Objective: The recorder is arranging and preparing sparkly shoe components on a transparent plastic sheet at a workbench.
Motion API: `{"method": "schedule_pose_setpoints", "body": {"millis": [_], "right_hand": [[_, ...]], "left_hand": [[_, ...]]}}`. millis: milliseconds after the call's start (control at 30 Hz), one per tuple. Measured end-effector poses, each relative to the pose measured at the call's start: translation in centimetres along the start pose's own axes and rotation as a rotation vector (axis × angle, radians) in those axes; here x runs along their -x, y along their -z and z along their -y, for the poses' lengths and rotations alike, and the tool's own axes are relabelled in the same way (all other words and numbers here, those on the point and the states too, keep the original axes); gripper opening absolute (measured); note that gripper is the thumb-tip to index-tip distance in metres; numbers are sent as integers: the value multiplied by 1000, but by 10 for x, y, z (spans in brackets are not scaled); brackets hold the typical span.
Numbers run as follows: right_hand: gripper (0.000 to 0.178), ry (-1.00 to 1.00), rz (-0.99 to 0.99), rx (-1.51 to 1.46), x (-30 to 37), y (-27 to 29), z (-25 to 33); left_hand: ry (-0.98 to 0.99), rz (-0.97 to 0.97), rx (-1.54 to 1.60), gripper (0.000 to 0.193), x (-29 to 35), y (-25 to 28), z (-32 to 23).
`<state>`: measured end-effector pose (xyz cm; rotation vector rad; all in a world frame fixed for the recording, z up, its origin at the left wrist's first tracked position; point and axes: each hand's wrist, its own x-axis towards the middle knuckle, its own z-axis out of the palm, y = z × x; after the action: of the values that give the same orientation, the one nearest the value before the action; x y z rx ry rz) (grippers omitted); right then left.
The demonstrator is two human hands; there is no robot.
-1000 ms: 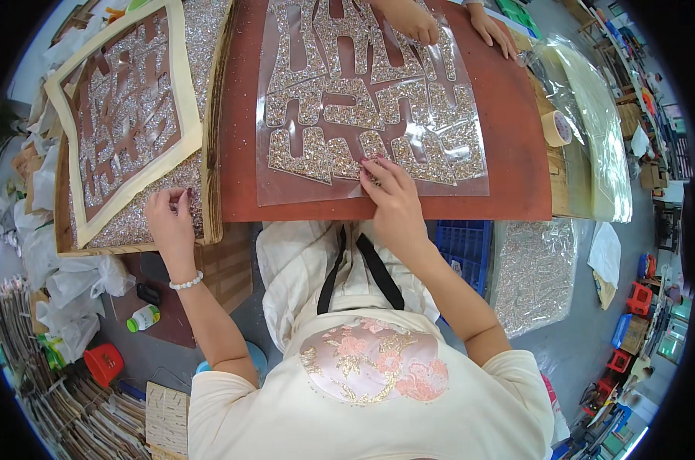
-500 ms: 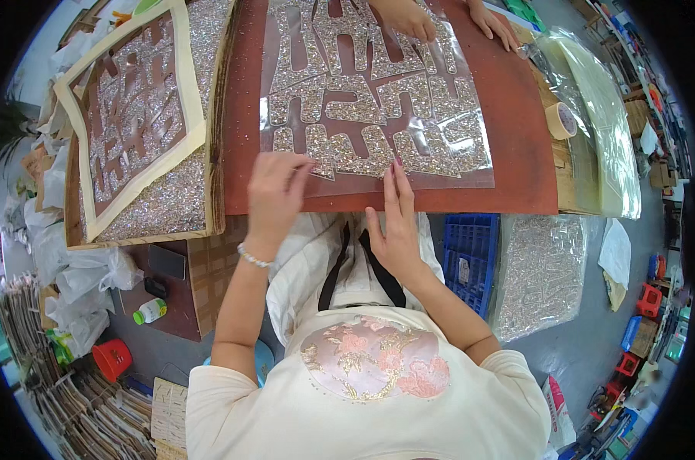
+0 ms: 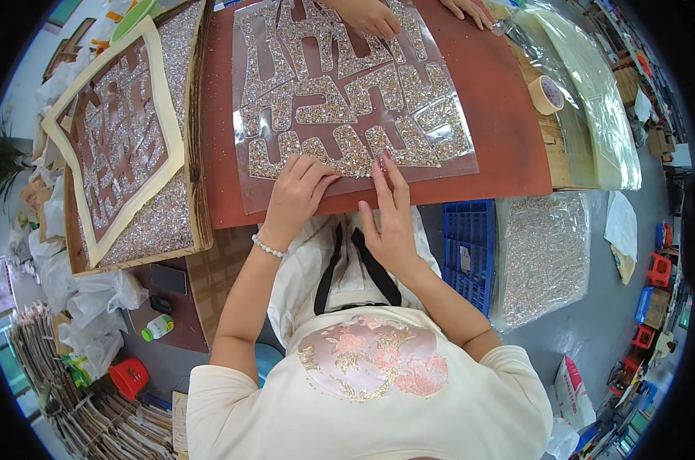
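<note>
A clear plastic sheet point(image 3: 458, 165) bearing rhinestone-covered cut-out panels point(image 3: 328, 107) lies on a reddish-brown work board point(image 3: 508, 146). My left hand point(image 3: 295, 193), with a beaded bracelet at its wrist, bends over the near edge of the panels. Its thumb and fingers are drawn together, and whatever is between them is too small to make out. My right hand point(image 3: 393, 222) has its fingers stretched out. The tips of its long fingers rest at the near edge of the panels, with the thumb apart. Another person's hands point(image 3: 366, 17) work at the far side.
To the left, a shallow tray point(image 3: 198, 222) of loose stones holds a cream-framed panel template point(image 3: 106, 249). Tape point(image 3: 545, 95) and clear film sheets point(image 3: 604, 115) lie at the right. Below the board stand a blue crate point(image 3: 468, 249) and a bagged stack of sparkling panels point(image 3: 543, 261).
The board and sheet appear farther left and tilted in the picture. My left hand, blurred before, now stays at the panels' near edge, fingers together. My right fingertips remain by that edge.
</note>
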<state>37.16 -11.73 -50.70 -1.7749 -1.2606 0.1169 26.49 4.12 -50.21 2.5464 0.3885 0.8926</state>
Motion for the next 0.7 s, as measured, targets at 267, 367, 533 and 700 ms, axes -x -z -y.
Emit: {"method": "schedule_pose_setpoints", "body": {"millis": [267, 367, 533, 700], "right_hand": [[57, 34, 29, -25, -6, -7, 0], [56, 34, 37, -7, -6, -12, 4], [56, 43, 55, 15, -3, -19, 13], [52, 59, 76, 46, -5, -27, 22]], "left_hand": [[-9, -79, -64, 18, 11, 5, 5], [-13, -90, -121, 20, 15, 6, 6], [3, -124, -118, 21, 22, 11, 8], [55, -131, -183, 21, 29, 20, 12]]}}
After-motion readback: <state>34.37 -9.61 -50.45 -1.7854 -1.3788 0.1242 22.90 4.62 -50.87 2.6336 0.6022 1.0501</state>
